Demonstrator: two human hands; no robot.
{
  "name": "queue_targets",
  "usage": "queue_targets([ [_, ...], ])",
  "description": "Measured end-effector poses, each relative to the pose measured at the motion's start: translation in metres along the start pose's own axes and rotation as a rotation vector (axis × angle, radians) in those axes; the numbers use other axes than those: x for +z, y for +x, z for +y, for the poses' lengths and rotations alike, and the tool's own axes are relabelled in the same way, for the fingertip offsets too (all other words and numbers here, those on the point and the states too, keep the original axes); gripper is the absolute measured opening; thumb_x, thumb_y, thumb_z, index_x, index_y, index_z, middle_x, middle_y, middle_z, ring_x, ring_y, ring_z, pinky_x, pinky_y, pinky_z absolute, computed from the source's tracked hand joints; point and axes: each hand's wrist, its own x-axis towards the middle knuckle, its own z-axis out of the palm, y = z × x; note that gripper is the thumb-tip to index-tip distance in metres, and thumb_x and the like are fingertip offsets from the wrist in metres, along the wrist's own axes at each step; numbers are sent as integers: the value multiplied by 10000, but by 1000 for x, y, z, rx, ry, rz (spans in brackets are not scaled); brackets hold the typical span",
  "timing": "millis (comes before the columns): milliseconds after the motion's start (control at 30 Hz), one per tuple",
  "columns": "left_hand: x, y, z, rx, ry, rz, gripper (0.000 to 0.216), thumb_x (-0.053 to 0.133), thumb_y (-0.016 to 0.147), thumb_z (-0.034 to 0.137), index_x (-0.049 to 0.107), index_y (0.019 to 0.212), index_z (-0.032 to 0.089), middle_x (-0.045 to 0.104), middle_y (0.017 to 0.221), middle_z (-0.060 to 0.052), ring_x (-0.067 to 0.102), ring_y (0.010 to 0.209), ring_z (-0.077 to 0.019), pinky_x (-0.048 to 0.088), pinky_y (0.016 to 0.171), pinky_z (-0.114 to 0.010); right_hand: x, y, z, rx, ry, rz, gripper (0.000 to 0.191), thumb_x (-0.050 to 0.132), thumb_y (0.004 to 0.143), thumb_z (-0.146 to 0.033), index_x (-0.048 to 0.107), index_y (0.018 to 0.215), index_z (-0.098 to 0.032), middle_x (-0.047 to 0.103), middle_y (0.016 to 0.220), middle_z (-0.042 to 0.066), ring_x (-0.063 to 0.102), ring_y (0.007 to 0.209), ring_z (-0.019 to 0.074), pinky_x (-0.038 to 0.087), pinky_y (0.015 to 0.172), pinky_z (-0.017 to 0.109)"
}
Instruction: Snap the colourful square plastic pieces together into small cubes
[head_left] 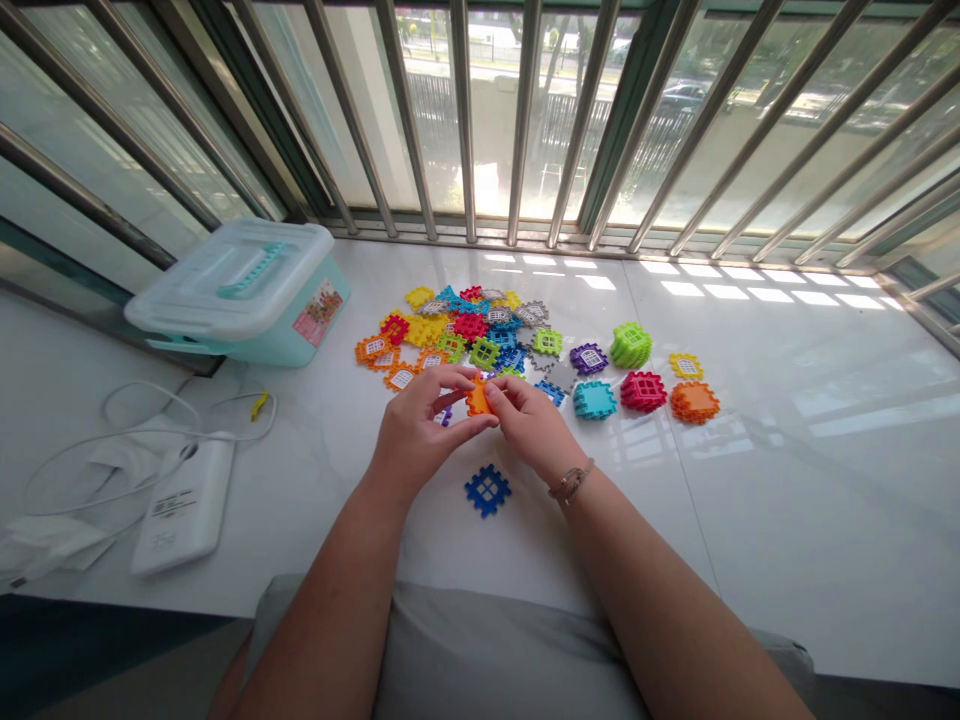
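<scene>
Between my two hands is an orange notched building tile (478, 399). My left hand (424, 420) pinches it from the left, and my right hand (523, 408) grips its right side, thumb on its face. A dark blue tile (488, 490) with a window pattern lies on the white surface below my hands. Just beyond my fingers spreads a loose pile of tiles in several colours, with a red tile (470, 326) near its middle. To the right stand stacks: turquoise (595, 399), red (643, 391), green (631, 344) and orange (695, 402). A purple tile (589, 358) lies beside them.
A turquoise storage box (289, 330) with a whitish lid stands at the back left. A white power bank (187, 505) with cables lies at the left. Metal window bars (525, 120) line the far edge. A yellow tile (685, 366) sits behind the orange stack.
</scene>
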Motion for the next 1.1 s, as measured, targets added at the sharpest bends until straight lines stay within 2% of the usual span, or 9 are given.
queue_targets([
  [167, 2, 1, 3, -71, -123, 24, 441, 969, 790, 316, 714, 1139, 231, 740, 1307, -116, 700, 1317, -306, 631, 1097, -486, 1, -2, -6, 23, 110, -22, 399, 582, 1002, -623, 655, 994, -231, 613, 732, -41, 514, 635, 132, 391, 619, 278],
  [433, 2, 1, 3, -142, -191, 30, 403, 934, 837, 379, 704, 1120, 207, 749, 1323, -139, 731, 1264, -305, 620, 1108, -507, 1, -4, -12, 25, 98, -25, 406, 591, 994, -629, 653, 975, -228, 603, 742, -39, 491, 641, 126, 382, 613, 271],
  [667, 2, 0, 3, -172, -150, 7, 442, 924, 834, 464, 713, 1128, 210, 741, 1368, -157, 728, 1273, -306, 632, 1085, -476, 3, -3, -5, 82, 166, -37, 500, 621, 959, -738, 614, 916, -240, 589, 728, -45, 460, 611, 121, 373, 587, 264],
  [800, -1, 0, 2, -130, -33, -60, 403, 930, 822, 471, 762, 1101, 234, 737, 1387, -151, 698, 1320, -319, 612, 1102, -471, 4, -3, -1, 102, 210, -76, 506, 646, 948, -740, 581, 868, -245, 525, 682, -59, 428, 591, 118, 345, 560, 257],
  [933, -2, 0, 1, -103, 17, -101, 383, 947, 805, 438, 790, 1100, 253, 728, 1405, -147, 653, 1382, -335, 581, 1139, -483, 4, -5, -6, 181, 359, -141, 485, 686, 924, -718, 570, 893, -247, 479, 673, -71, 396, 563, 112, 316, 543, 259],
  [1100, 1, -1, 5, -112, -123, -138, 494, 964, 794, 382, 757, 1225, 259, 685, 1473, -146, 615, 1434, -324, 571, 1162, -465, 1, -10, -14, 301, 632, -277, 471, 737, 896, -694, 584, 918, -250, 427, 651, -80, 287, 554, 103, 258, 545, 252],
])
